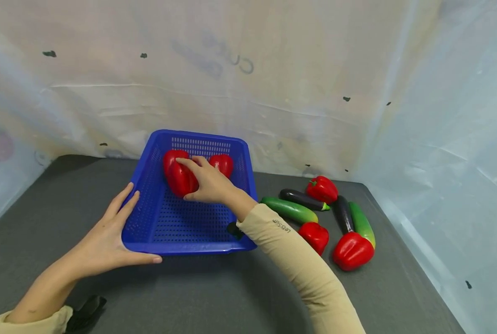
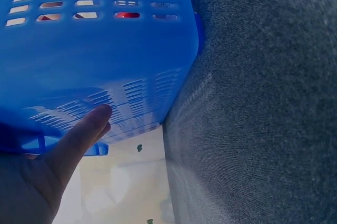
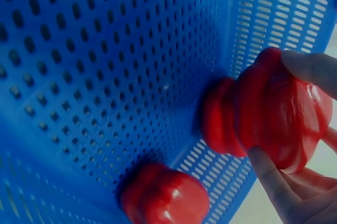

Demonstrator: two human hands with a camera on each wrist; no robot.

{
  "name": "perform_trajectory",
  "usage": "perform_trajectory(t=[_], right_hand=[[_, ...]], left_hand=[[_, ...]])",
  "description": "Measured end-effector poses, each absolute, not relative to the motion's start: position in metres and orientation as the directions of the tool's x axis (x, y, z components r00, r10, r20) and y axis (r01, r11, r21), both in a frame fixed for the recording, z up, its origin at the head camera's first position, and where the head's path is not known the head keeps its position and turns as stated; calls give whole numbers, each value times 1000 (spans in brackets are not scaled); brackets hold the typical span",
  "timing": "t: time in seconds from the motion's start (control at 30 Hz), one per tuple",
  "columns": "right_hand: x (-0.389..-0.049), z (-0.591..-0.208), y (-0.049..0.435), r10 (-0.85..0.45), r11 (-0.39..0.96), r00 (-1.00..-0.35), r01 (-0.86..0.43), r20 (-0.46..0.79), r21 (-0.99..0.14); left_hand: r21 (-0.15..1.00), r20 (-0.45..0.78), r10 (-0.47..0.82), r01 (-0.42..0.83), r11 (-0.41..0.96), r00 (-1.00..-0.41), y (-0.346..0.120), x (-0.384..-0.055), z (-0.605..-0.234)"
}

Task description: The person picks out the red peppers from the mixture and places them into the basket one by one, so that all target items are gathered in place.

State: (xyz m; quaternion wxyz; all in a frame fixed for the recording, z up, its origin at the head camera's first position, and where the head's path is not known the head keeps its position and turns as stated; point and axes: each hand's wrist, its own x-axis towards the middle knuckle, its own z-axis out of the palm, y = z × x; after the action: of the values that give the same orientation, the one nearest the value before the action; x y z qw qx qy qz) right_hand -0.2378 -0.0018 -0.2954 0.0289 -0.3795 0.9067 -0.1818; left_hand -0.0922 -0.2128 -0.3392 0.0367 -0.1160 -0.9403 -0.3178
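- Open from above into near half of blue basket (image 1: 190, 248)
- Blocked over right rim by sleeve (image 1: 302, 262)
- Crowded at far end by red peppers (image 1: 177, 180), right hand (image 1: 211, 184)
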Motion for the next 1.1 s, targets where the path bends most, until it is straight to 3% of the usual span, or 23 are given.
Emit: perform_trajectory(t=[1.1], right_hand=[[-239,-305,-31,-701,695,-691,-606,-175,-388]], left_hand=[[582,142,192,239,777,-971,-212,-92,-338]])
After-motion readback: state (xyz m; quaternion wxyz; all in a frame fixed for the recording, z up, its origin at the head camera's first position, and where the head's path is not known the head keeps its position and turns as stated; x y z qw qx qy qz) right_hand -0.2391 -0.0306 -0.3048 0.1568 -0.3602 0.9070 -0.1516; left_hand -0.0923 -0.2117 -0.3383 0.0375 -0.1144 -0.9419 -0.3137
